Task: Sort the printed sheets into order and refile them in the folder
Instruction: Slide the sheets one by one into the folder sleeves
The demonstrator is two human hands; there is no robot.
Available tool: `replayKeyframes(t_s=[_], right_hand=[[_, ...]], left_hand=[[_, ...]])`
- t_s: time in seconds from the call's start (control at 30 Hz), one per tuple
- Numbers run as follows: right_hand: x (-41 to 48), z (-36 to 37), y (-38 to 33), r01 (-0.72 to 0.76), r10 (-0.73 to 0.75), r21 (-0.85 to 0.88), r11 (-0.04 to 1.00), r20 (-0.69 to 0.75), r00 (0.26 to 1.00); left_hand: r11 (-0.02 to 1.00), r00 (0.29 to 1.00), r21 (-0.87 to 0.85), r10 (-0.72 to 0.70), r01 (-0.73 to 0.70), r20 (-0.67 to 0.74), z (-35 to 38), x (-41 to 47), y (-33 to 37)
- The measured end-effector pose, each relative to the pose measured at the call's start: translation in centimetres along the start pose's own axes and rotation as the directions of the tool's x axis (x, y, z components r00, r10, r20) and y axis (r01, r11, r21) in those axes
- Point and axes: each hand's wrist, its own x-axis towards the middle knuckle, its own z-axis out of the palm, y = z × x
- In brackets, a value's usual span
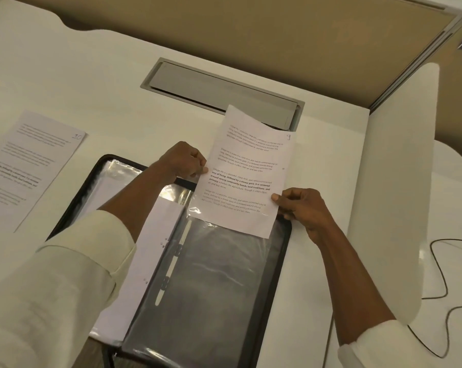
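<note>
1. Head view: sheet marked 9 (248, 166), pinched at its side edges by left hand (182, 160) and right hand (301, 205); lower end inside clear sleeve (211, 274) of open folder (279, 274).
2. Sheet marked 10 (30, 166), flat on desk (105, 88), left of folder.

- Open desk top (97, 83) at far left, behind sheet marked 10 (30, 166); narrow passable strip between that sheet and folder (219, 274).
- Centre filled by open folder, forearms across it, left hand (183, 159) and right hand (301, 205) pinching sheet marked 9 (245, 173) over its far edge.
- Blocked at back by tan partition (251, 27); recessed hatch (219, 86) before it.
- Walled on right by white divider (394, 181), near right hand; black cable (442, 261) beyond.
</note>
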Motion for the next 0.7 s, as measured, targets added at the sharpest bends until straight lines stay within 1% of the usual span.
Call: replayKeyframes(t_s=[0.1,0.23,0.3,0.4,0.47,0.53,0.6,0.7], right_hand=[[-0.4,-0.3,0.2,-0.024,0.025,-0.062,0.998,0.009,1.000],[-0.4,-0.5,0.4,-0.099,0.106,-0.122,0.988,0.053,0.993],[-0.4,-0.3,0.0,-0.078,0.082,-0.072,0.994,0.045,0.996],[0.0,0.4,-0.8,-0.018,0.022,0.081,0.997,-0.052,0.998],[0.4,0.7,-0.9,0.015,-0.007,0.093,0.996,-0.090,0.996],[0.9,0.8,-0.4,0.012,-0.010,0.045,0.999,-0.049,0.999],[0.8,0.7,-0.2,-0.009,0.008,0.027,1.000,0.025,1.000],[0.5,0.4,-0.1,-0.024,0.027,-0.041,0.999,0.074,0.997]], left_hand=[[1.000,0.999,0.004,0.005,-0.005,0.042,-0.1,-0.4,-0.5],[0.992,0.995,0.114,0.046,-0.056,0.094,-0.2,-0.5,-1.5],[0.987,0.990,0.137,0.070,-0.087,0.124,-0.2,-0.4,-1.7],[0.982,0.978,0.145,0.091,-0.119,0.190,-0.3,-0.8,-1.3],[0.985,0.974,0.136,0.071,-0.102,0.216,-0.6,-0.8,-0.9],[0.990,0.977,0.117,0.048,-0.074,0.209,-0.6,-0.9,-0.4],[0.996,0.985,0.069,0.042,-0.054,0.167,-0.4,-0.6,0.1],[0.998,0.998,-0.018,0.062,-0.061,0.026,0.4,-0.1,0.6]])
